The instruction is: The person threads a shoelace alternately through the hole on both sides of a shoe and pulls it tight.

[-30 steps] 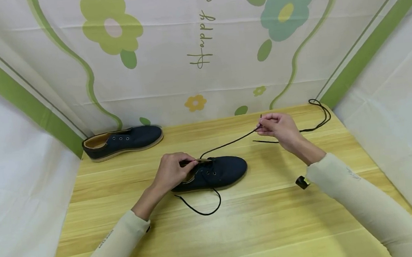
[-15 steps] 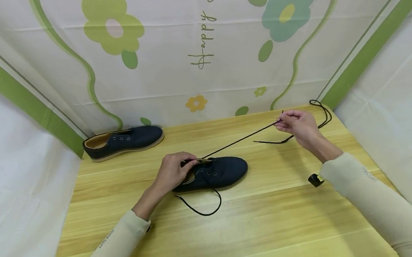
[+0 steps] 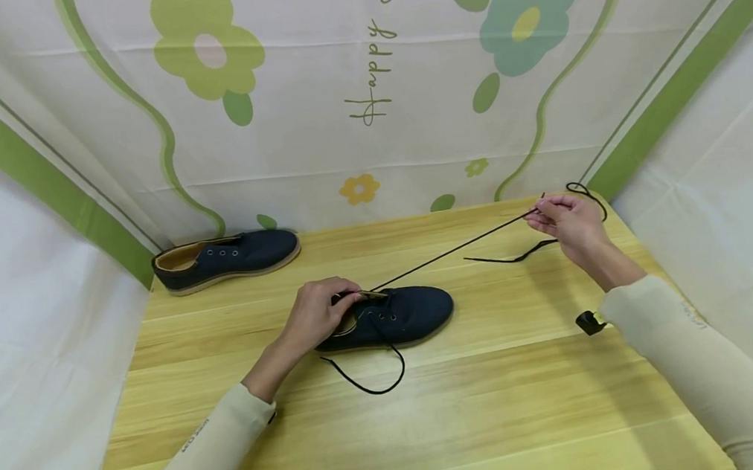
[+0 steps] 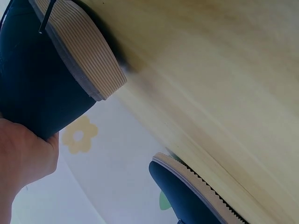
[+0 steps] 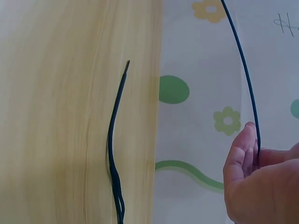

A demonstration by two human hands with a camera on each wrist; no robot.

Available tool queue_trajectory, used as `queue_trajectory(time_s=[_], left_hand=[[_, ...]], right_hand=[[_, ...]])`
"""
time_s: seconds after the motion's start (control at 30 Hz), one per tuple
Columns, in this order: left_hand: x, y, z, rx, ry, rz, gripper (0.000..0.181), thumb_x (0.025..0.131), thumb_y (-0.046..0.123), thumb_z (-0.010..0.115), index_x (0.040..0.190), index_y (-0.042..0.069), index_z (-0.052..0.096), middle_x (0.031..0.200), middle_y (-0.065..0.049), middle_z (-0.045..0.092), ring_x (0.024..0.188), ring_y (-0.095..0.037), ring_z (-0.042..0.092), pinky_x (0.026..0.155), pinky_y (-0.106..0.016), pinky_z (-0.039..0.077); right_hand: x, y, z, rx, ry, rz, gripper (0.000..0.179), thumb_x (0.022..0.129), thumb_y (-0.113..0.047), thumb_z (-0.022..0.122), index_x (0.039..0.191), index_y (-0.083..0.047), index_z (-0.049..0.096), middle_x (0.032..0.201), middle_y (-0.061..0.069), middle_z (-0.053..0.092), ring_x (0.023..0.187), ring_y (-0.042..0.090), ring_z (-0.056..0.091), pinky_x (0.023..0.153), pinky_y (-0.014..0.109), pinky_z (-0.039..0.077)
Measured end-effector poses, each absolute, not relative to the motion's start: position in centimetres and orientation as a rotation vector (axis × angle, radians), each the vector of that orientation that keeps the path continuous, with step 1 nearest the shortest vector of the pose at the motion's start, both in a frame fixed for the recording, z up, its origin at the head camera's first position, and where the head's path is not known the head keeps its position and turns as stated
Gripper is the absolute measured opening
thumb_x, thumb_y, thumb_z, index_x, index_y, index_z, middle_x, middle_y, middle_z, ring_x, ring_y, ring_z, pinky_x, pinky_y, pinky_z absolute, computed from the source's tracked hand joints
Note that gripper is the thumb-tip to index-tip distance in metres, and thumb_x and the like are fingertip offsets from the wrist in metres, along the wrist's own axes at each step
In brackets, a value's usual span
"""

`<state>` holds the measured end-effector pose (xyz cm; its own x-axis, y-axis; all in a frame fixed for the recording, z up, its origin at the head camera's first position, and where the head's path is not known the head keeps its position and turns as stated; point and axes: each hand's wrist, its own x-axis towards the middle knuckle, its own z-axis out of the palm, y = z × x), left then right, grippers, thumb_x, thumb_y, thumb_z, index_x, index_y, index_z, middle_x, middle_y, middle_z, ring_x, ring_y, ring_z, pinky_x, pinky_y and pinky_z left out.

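A dark navy shoe (image 3: 417, 312) with a tan sole sits mid-table, toe to the right. At its opening my left hand (image 3: 319, 311) pinches the tongue (image 3: 371, 293) between thumb and fingers. In the left wrist view the same hand (image 4: 28, 154) grips the upper above the ribbed sole (image 4: 84, 46). Up and to the right, my right hand (image 3: 570, 222) pinches a black shoelace (image 3: 455, 248) near its tip. That lace runs straight and taut from the shoe's eyelets; the right wrist view shows the lace (image 5: 245, 70) entering the fingers. The lace's other end (image 3: 383, 391) curls on the table before the shoe.
A matching shoe (image 3: 244, 258), its eyelets unlaced, stands at the back left against the flowered curtain (image 3: 286, 123). A second black lace (image 3: 506, 259) lies at the back right, partly behind my right hand. White cloth walls flank the wooden table (image 3: 433, 424).
My right hand has moved to the right and slightly up, drawing the lace from slack to straight. The left hand and the shoe have stayed in place.
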<state>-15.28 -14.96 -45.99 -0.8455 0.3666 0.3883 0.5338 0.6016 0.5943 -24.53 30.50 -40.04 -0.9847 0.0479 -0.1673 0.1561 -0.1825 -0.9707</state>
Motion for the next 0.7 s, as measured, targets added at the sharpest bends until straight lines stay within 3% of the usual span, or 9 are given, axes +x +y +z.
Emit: queue_trajectory(time_s=[0.37, 0.7], left_hand=[[-15.2, -14.9, -46.2, -0.734, -2.606, -1.04, 0.006, 0.096, 0.01, 0.08, 0.101, 0.01, 0.084, 0.101, -0.004, 0.081, 0.092, -0.021, 0.078, 0.08, -0.041, 0.062], [-15.2, -14.9, -46.3, -0.722, -2.618, -1.033, 0.007, 0.096, 0.011, 0.079, 0.101, 0.01, 0.083, 0.101, -0.004, 0.081, 0.092, -0.02, 0.077, 0.079, -0.04, 0.063]], right_hand=[[-24.6, 30.7, -38.5, 0.368, 1.886, -2.517, 0.005, 0.104, -0.003, 0.063, 0.103, 0.001, 0.067, 0.093, 0.008, 0.072, 0.081, 0.017, 0.072, 0.083, 0.026, 0.062], [-23.4, 28.4, -37.2, 0.169, 1.86, -2.468, 0.005, 0.098, -0.005, 0.074, 0.097, -0.001, 0.077, 0.088, 0.009, 0.074, 0.075, 0.019, 0.073, 0.075, 0.028, 0.063]])
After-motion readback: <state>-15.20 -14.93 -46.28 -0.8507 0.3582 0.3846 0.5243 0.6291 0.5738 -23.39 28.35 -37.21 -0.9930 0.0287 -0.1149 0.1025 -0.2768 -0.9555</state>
